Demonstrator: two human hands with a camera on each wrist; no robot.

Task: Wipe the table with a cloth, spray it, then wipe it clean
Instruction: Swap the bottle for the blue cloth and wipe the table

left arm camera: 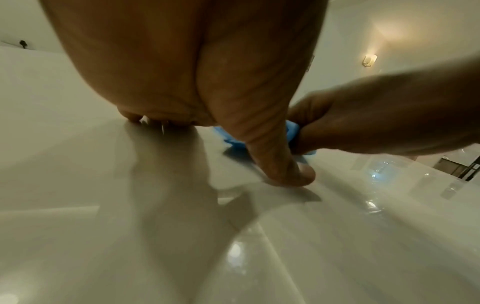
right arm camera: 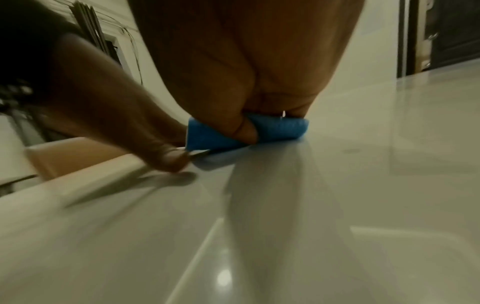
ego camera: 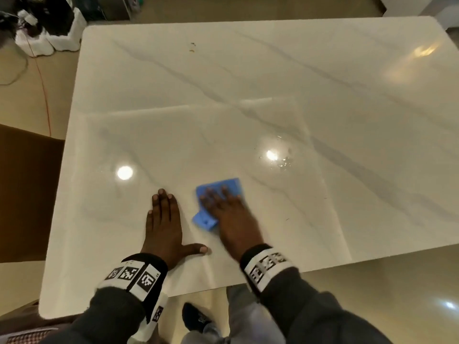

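Observation:
The white marble-look table (ego camera: 273,95) fills the head view. On it near the front edge lies a folded blue cloth (ego camera: 231,184). My right hand (ego camera: 223,207) presses down on it with fingers spread, blurred by motion. In the right wrist view my thumb (right arm camera: 244,131) pinches the cloth (right arm camera: 283,127) against the palm. My left hand (ego camera: 171,219) lies flat on the table just left of the cloth, fingers straight and thumb stretched out to the right. In the left wrist view that thumb (left arm camera: 280,164) touches the table in front of the cloth (left arm camera: 233,142).
Wet droplets (ego camera: 283,160) shine on the table right of the cloth, by a lamp's reflection. A few crumbs (ego camera: 192,47) lie near the far edge. A brown box (ego camera: 24,189) stands at the table's left side. Bags and cables (ego camera: 44,28) clutter the floor at far left.

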